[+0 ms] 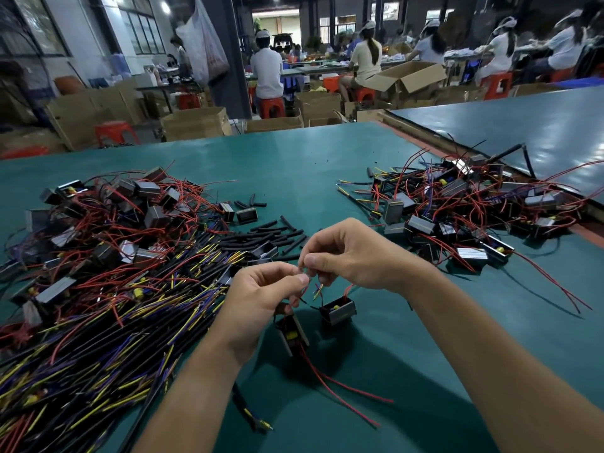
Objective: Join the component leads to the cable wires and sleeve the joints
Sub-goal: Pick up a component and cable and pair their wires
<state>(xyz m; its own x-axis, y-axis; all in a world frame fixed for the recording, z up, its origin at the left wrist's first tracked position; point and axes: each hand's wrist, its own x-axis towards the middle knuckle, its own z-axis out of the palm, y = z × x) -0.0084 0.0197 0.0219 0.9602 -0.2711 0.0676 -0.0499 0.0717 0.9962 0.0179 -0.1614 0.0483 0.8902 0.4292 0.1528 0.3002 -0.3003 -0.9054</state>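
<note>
Head view. Left hand (pixel 261 295) and right hand (pixel 353 253) meet above the green worktop (pixel 294 158), near-middle. Both grips are pinched thumb-to-forefinger on the same thin wire ends (pixel 304 290). Which strand is lead and which is cable wire is too small to tell.

One boxy component (pixel 293 333) hangs tilted under the left hand, its red lead (pixel 343 390) trailing toward the near edge. A second component (pixel 338 310) sits just beside it, below the right hand.

Heat-shrink sleeves (pixel 271 235) lie loose mid-worktop beyond the hands. Cables (pixel 114 338) are heaped toward the left edge, with a component pile (pixel 124 207) behind them and another tangle (pixel 474 204) toward the right edge.

Handling, judged: the wires look light and floppy, and bare tips probably fray, so hold on the insulation close to the ends. The dangling component likely tugs the joint. Sleeves look light and may roll.
</note>
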